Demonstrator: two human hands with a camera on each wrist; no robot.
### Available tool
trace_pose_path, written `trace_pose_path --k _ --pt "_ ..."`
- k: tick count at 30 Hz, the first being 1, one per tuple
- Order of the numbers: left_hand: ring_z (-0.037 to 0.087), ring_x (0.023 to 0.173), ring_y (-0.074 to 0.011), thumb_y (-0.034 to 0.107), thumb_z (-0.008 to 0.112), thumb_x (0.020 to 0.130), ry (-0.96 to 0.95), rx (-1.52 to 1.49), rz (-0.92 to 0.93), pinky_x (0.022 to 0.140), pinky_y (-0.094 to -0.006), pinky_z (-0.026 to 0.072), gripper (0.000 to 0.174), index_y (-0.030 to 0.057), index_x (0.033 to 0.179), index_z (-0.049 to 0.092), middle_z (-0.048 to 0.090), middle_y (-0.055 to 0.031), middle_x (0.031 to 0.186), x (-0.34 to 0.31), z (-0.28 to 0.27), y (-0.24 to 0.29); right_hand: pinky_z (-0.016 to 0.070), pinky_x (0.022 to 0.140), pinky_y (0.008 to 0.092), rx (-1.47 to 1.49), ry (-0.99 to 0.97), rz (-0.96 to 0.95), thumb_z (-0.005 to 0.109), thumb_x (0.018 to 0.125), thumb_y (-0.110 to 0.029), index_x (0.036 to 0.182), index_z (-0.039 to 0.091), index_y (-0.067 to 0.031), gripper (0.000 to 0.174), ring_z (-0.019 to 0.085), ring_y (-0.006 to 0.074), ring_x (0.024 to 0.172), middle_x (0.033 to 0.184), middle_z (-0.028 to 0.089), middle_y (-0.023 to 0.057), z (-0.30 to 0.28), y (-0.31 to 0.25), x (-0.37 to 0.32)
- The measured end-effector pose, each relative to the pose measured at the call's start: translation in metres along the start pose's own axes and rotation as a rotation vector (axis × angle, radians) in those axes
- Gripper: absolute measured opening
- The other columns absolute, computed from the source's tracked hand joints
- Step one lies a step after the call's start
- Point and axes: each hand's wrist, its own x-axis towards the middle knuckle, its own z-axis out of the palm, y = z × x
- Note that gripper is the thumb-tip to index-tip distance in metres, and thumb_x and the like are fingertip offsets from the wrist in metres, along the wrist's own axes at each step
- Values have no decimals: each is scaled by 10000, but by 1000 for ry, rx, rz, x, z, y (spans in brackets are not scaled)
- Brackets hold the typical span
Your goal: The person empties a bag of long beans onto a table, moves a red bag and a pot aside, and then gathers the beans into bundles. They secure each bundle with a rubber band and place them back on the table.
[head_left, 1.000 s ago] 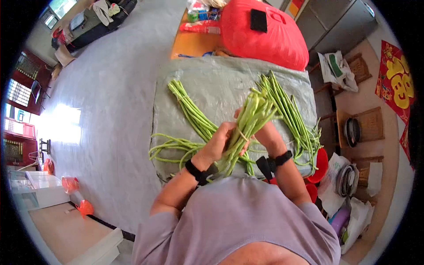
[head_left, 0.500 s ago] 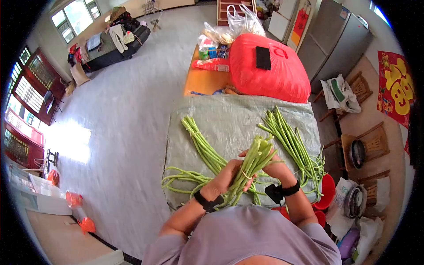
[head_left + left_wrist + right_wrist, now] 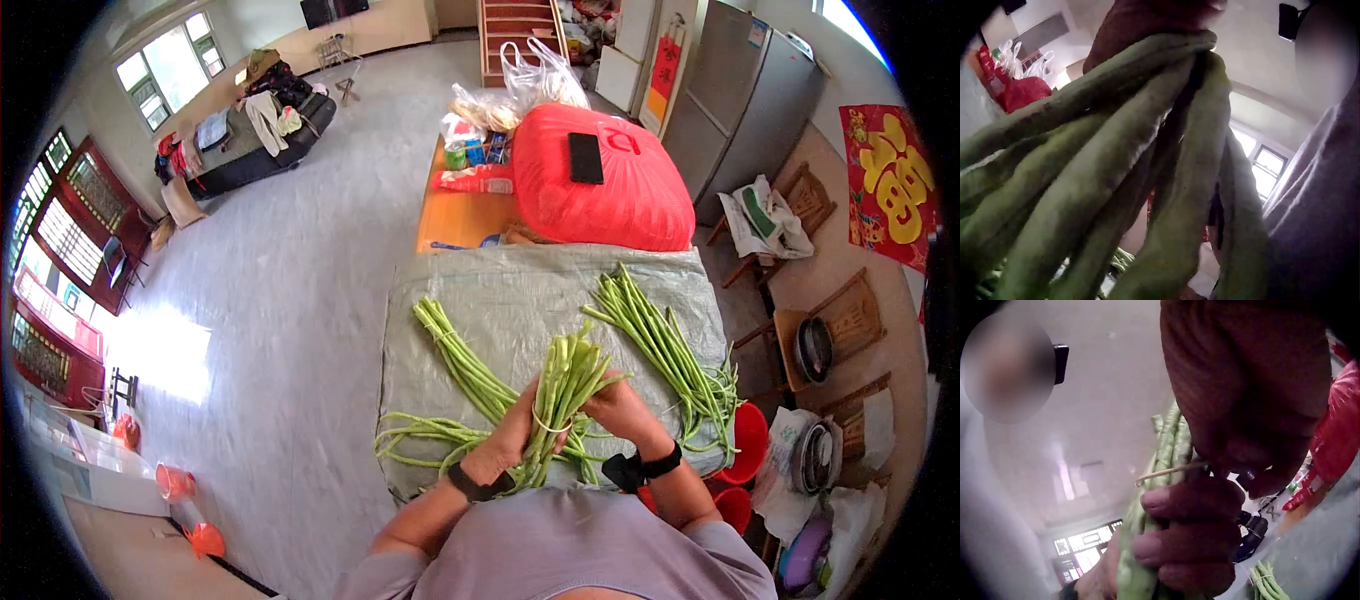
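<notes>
A bundle of long green beans (image 3: 566, 380) is held up in front of the person's chest, cut ends upward, with a thin pale band (image 3: 546, 426) round it. The left hand (image 3: 512, 428) grips it from the left, and its fingers (image 3: 1188, 503) wrap the stalks just below the band in the right wrist view. The right hand (image 3: 622, 408) curls at the bundle's right side, close to the band, its fingertips partly hidden. Beans (image 3: 1104, 169) fill the left wrist view. On the sheet lie a tied bundle (image 3: 460, 352) and looser beans (image 3: 665, 345).
A grey-green plastic sheet (image 3: 540, 290) covers the table. Behind it sits a big red bag (image 3: 650, 195) with a black phone (image 3: 586, 158) on top. Red buckets (image 3: 748, 440) stand at the right edge, near wooden chairs (image 3: 850, 320) along the wall.
The head view has tilted up, showing more of the room. The held bundle has turned more upright, and both hands stay close around it.
</notes>
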Motion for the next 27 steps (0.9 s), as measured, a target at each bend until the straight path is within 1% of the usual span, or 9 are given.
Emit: trace_pose_path --k 2,5,9,11,14,20,23,26,27 --pt "588 538 -160 501 410 955 51 93 1 480 -286 487 494 45 1030 585 613 -70 702 1 2 -1 460 619 253 30 -5 -8 607 892 -68 992 643 -6 123 554 75 731 834 639 4 1 -2 -3" --pt "582 537 -146 538 426 944 -2 234 28 482 -266 486 526 44 1029 584 607 -65 700 8 -9 -10 497 770 282 -139 -128 181 587 909 -102 1077 620 20 211 612 133 850 982 677 73 -14 -18 -6" --pt "562 505 -137 346 551 921 -42 108 37 438 -264 458 328 34 1016 586 596 -47 672 6 -5 -10 499 749 262 198 -56 291 552 948 -157 1061 625 -13 196 606 108 790 899 658 38 -17 11 -7" --pt "555 499 -134 349 561 914 -18 102 27 432 -262 451 320 38 982 594 586 -41 653 5 0 -8 502 742 255 524 41 311 534 965 -185 1050 628 -39 193 599 96 755 857 646 19 -10 4 -11" --pt "548 491 -129 364 559 914 32 113 39 429 -255 442 326 45 959 607 577 -35 632 6 3 -10 517 729 264 659 65 356 529 969 -201 1034 623 -59 182 607 106 737 832 647 10 -8 13 -11" --pt "533 497 -107 384 540 923 87 150 66 435 -237 435 355 50 1010 622 577 -17 642 10 7 -14 525 609 227 908 79 494 522 969 -214 990 618 -38 202 609 118 699 802 644 28 -16 19 -13" --pt "527 505 -95 395 527 931 46 212 66 449 -232 446 371 49 1031 617 581 -8 660 15 3 -16 484 493 188 1176 -96 691 524 964 -203 976 615 -21 204 605 116 688 805 637 45 -37 30 -11" --pt "531 517 -88 419 512 938 80 224 91 462 -229 461 395 51 1040 614 593 -5 688 19 7 -23 431 415 162 1214 -68 816 527 957 -184 968 608 -8 195 600 119 675 821 631 59 -40 36 -15" --pt "534 521 -86 429 506 940 109 216 104 466 -228 466 404 53 1043 613 599 -5 698 19 9 -26 468 486 191 1256 -113 793 531 953 -182 971 605 0 197 595 121 710 863 630 70 -42 36 -17"
